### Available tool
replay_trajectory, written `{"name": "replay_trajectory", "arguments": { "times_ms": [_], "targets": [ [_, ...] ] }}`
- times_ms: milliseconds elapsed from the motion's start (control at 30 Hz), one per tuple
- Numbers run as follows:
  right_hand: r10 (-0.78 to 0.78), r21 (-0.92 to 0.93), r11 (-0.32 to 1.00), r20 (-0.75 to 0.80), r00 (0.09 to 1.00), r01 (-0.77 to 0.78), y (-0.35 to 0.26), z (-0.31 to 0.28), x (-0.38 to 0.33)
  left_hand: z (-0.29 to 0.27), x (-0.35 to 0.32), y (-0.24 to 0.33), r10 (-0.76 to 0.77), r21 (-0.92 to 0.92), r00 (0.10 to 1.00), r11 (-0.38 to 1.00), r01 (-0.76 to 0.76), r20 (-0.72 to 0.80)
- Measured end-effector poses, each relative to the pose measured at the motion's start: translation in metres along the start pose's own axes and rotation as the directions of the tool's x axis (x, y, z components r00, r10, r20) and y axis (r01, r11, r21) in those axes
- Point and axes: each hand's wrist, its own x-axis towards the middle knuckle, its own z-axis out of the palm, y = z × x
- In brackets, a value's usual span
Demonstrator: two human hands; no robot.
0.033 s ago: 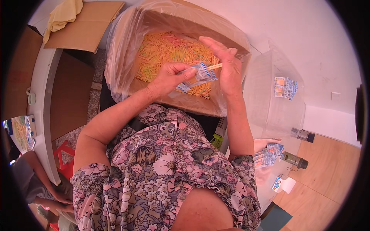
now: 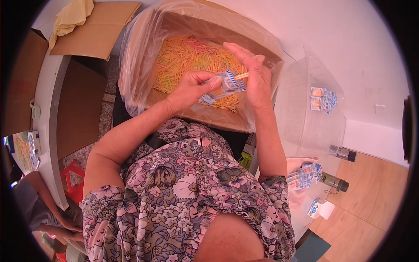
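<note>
My left hand [image 2: 189,90] is closed on a small clear plastic packet [image 2: 228,85] with blue-and-white striped ends, pinched between thumb and fingers. A few thin pale yellow sticks [image 2: 241,76] poke out of the packet's right end. Their tips meet the palm side of my right hand [image 2: 259,83], whose fingers stretch out toward the far left. Both hands are above a cardboard box [image 2: 183,115] lined with clear plastic film [image 2: 134,65]. A loose heap of thin yellow, orange, pink and green sticks [image 2: 181,59] covers the bottom of the box.
A clear plastic bin [image 2: 292,105] stands to the right, with several packets [image 2: 323,100] at its far side. More packets [image 2: 303,177] lie on pink cloth beside a dark bottle [image 2: 335,181]. At left are a white-edged table [image 2: 56,113], flattened cardboard [image 2: 96,32] and another person's arm [image 2: 43,196].
My right hand has shifted slightly left toward the packet. A little less of the sticks shows outside it. My left hand has stayed in place.
</note>
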Motion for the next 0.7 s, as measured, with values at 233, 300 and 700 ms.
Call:
{"name": "replay_trajectory", "arguments": {
  "times_ms": [233,300,700],
  "targets": [
    [0.039,0.116,0.993,-0.077,0.996,-0.030,0.013,-0.003,0.000,0.000,-0.001,-0.008,0.008,-0.016,1.000,1.000,-0.008,0.002],
    [0.030,0.096,0.995,-0.064,0.997,-0.024,0.011,-0.006,0.003,0.001,0.000,-0.010,0.003,-0.007,1.000,1.000,-0.003,0.010],
    [-0.022,0.063,0.998,-0.116,0.993,0.029,0.005,-0.013,-0.010,0.002,0.000,-0.010,-0.037,-0.136,0.999,0.990,0.037,0.002]
  ]
}}
